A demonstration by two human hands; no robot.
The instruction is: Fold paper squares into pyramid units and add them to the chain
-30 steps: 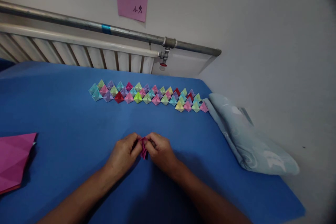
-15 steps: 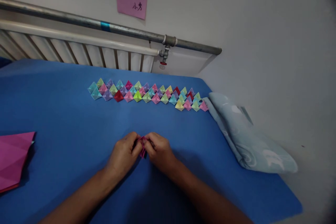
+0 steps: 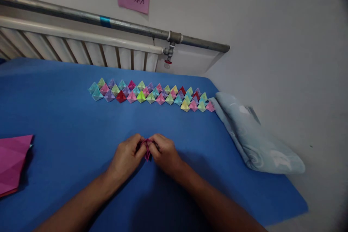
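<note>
A small folded piece of magenta paper (image 3: pixel 147 150) is pinched between my two hands, low over the blue table (image 3: pixel 81 127). My left hand (image 3: pixel 130 151) grips its left side with thumb and fingers closed. On the opposite side, my right hand (image 3: pixel 163 150) holds it in the same kind of pinch. My fingers cover most of the paper, so its full shape is hidden. Beyond my hands, several small folded paper pieces (image 3: pixel 141 97) in many colours stand in close rows across the table.
Larger creased magenta paper (image 3: pixel 13 163) lies at the left edge, with other colours beneath it. A folded pale blue patterned cloth (image 3: pixel 252 137) rests along the table's right side. Behind the table are a white radiator (image 3: pixel 108 56), a metal pipe (image 3: pixel 136 26) and a wall.
The whole view has shifted slightly, with the scene a little higher in the picture. Both hands keep their pinch on the magenta paper, with hardly any visible movement.
</note>
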